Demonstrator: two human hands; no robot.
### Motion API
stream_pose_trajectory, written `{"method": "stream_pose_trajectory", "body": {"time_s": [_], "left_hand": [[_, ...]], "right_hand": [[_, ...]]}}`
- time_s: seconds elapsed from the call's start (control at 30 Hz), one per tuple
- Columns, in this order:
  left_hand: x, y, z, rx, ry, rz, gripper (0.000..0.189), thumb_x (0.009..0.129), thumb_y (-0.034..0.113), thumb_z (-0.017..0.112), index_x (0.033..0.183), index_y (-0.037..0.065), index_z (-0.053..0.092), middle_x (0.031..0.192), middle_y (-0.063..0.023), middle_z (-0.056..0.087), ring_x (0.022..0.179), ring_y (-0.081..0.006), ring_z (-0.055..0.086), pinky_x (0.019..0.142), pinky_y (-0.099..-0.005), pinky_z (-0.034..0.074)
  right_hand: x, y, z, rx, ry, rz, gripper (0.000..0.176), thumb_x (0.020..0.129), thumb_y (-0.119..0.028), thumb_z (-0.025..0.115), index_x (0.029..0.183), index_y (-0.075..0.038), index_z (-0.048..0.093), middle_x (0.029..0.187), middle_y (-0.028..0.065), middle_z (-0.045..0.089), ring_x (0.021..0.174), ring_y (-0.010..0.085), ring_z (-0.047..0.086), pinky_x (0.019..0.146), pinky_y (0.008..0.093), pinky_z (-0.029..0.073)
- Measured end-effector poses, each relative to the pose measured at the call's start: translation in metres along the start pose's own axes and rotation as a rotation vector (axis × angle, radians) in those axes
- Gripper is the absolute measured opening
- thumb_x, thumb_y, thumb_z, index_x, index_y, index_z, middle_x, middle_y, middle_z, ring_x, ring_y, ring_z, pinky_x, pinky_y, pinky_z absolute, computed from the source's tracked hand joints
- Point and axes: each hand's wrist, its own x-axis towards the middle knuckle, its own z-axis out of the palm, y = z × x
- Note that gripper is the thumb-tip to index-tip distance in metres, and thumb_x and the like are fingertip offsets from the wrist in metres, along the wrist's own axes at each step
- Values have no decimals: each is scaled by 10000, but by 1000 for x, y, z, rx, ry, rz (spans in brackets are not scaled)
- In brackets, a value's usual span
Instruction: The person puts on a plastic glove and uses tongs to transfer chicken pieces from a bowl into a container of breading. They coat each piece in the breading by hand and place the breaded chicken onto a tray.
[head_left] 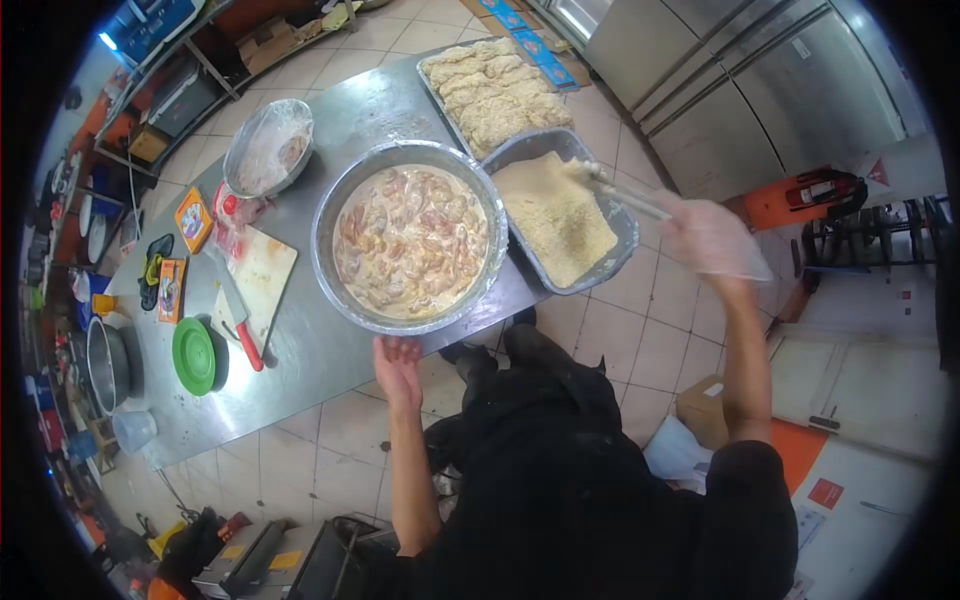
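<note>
My right hand [710,238], in a clear plastic glove and smeared by motion, grips a pair of metal tongs [640,200]. The tips of the tongs reach over the breading crumbs [560,215] heaped in a grey tub [626,232]. Left of the tub stands a big metal bowl [330,290] of raw meat pieces in a pale, milky marinade [410,240]. My left hand [398,370] is bare, palm up with nothing in it, its fingertips at the table edge just below the bowl. Behind the tub, a tray [445,112] carries rows of breaded pieces [490,90].
On the steel table [300,400] lie a cutting board [262,285], a red-handled knife [240,318] and a green plate [193,356]. A plastic-covered bowl [268,150] stands at the far left side. Steel refrigerators [770,90] line the right; a cardboard box [703,410] sits on the floor.
</note>
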Motion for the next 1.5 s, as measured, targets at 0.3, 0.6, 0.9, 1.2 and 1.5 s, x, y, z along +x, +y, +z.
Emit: {"method": "stream_pose_trajectory", "body": {"time_s": [0.3,0.6,0.9,1.2,1.5], "left_hand": [[-41,-85,107,402,-409,-355,420,1035,378,476,1306,60,518,1088,-99,594,978,-210,623,853,-339,517],[-26,-189,205,760,105,392,346,1065,326,415,1107,7,541,919,-58,574,857,-142,533,805,-288,447],[-12,-197,240,746,233,474,410,1066,327,352,1105,-38,533,959,-169,547,922,-280,518,875,-383,401],[-7,-200,236,751,155,541,468,1077,369,268,1163,-30,496,993,-204,547,940,-323,521,888,-410,391],[7,-196,224,729,-25,349,536,1067,406,298,1243,-63,486,1165,-273,555,1088,-401,522,981,-439,373]], "right_hand": [[69,-92,91,492,-246,-335,550,882,-246,583,1398,-110,449,1048,257,647,967,423,635,850,498,493],[141,-11,157,651,-191,-257,372,923,-287,492,1153,1,544,1126,275,603,1071,428,602,913,489,470],[135,30,277,469,-607,17,515,890,-306,480,1304,-1,520,1276,283,562,1063,468,602,958,509,459],[128,16,226,1730,-847,757,485,874,-261,481,1228,65,545,1188,220,622,1023,338,647,888,496,498],[121,21,280,879,-653,208,413,845,-239,482,1125,23,632,1020,202,687,1008,333,664,887,457,509]]}}
